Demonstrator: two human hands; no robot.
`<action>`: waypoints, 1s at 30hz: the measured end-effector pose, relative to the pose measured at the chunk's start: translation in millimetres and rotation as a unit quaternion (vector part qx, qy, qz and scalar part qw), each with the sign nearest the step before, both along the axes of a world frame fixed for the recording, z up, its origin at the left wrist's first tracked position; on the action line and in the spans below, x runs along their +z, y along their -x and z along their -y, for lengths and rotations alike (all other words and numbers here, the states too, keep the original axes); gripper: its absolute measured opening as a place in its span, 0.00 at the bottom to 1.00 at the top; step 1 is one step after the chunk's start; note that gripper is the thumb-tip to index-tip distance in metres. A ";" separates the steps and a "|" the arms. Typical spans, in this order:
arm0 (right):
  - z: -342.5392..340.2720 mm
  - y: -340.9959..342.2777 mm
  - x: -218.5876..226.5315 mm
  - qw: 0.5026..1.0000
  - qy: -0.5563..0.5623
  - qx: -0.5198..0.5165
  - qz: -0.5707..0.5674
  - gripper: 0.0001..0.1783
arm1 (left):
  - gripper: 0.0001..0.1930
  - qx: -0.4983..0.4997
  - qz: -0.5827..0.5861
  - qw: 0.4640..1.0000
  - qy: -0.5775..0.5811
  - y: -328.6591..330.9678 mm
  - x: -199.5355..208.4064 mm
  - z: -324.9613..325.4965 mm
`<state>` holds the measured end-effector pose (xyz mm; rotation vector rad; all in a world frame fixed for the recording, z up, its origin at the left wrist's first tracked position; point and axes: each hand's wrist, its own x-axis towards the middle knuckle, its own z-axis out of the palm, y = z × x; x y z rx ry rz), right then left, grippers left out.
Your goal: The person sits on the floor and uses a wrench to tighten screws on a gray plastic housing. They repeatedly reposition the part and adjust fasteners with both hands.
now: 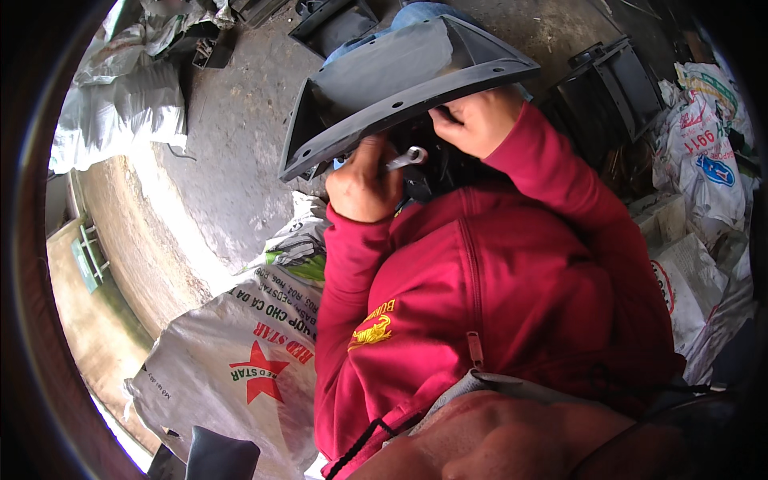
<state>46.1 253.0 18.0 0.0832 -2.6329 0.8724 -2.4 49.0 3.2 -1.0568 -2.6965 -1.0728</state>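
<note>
A dark grey metal housing (pixel 384 68), with a curved flange that has several bolt holes, lies tilted across my lap. My left hand (pixel 364 188) is closed around a wrench (pixel 410 158) below the flange's near edge; the ring end sticks out between hand and body. The wrench's other end is hidden. My right hand (pixel 484 120) is against the underside of the flange to the right, its fingers curled in and partly covered by the metal. Whatever those fingers grip cannot be seen.
Similar dark metal housings stand on the concrete floor, one at the right (pixel 612 88) and another at the far side (pixel 332 24). White printed sacks lie at my left (pixel 232 376) and right (pixel 704 152). Silvery sheeting (pixel 120 112) hangs at the far left.
</note>
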 end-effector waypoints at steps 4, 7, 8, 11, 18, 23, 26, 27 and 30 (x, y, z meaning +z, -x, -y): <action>3.2 2.3 6.0 0.996 0.050 0.041 0.065 0.10 | 0.19 0.010 -0.010 1.000 0.000 1.2 -2.2 6.5; -2.3 -9.6 13.4 0.957 0.238 0.051 0.157 0.11 | 0.18 -0.021 0.042 0.997 -0.066 -2.1 12.6 8.3; 1.6 -13.7 11.4 0.930 0.321 0.064 0.167 0.13 | 0.19 -0.056 0.060 0.991 -0.107 -5.2 19.2 7.3; 16.3 -25.4 15.7 0.589 0.768 0.019 0.253 0.18 | 0.23 -0.102 0.010 0.981 -0.163 -19.1 25.2 -5.9; 24.5 -28.4 -8.3 0.313 0.871 0.071 0.372 0.30 | 0.21 -0.142 -0.033 0.988 -0.043 -25.8 15.5 -7.4; 44.7 -24.6 -5.7 0.411 0.820 0.016 0.399 0.24 | 0.18 -0.115 0.089 0.986 -0.085 -27.5 1.6 9.0; 51.7 -22.7 -15.9 0.406 0.816 0.033 0.411 0.22 | 0.17 -0.089 0.109 0.986 -0.093 -30.1 -4.3 17.1; 55.7 -23.2 -18.0 0.401 0.819 0.006 0.410 0.23 | 0.17 -0.086 0.105 0.987 -0.086 -30.7 -6.0 18.9; 52.8 -19.0 -31.7 0.382 0.826 0.041 0.412 0.27 | 0.16 -0.077 0.094 0.987 -0.102 -28.7 -6.7 23.4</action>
